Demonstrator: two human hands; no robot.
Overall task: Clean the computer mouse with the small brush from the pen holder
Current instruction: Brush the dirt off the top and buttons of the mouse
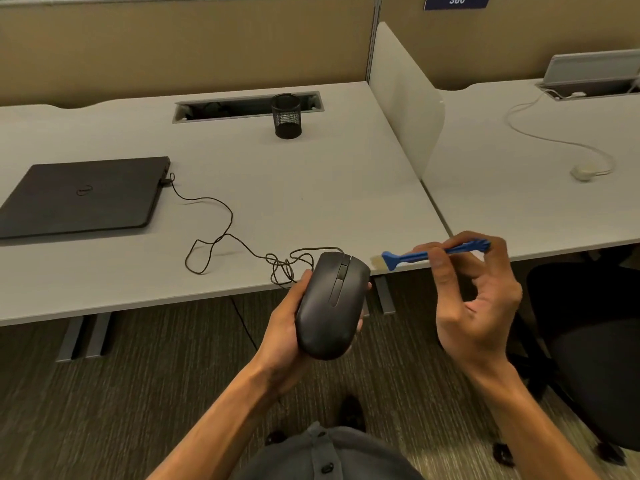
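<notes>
My left hand (282, 323) holds a black wired computer mouse (330, 304) off the desk's front edge, top side up, buttons pointing away from me. My right hand (474, 306) pinches the blue handle of a small brush (408, 256) between thumb and fingers. The pale bristles point left and hang just to the right of the mouse's front, a small gap apart. The mouse cable (221, 233) loops across the desk to a shut black laptop (81, 197). A black mesh pen holder (286, 116) stands at the back of the desk and looks empty.
The grey desk (311, 188) has a cable slot (242, 107) at the back. A white divider panel (405, 95) separates the neighbouring desk, where a white cable and puck (583, 173) lie. A black chair (588, 334) stands at the right, over carpet.
</notes>
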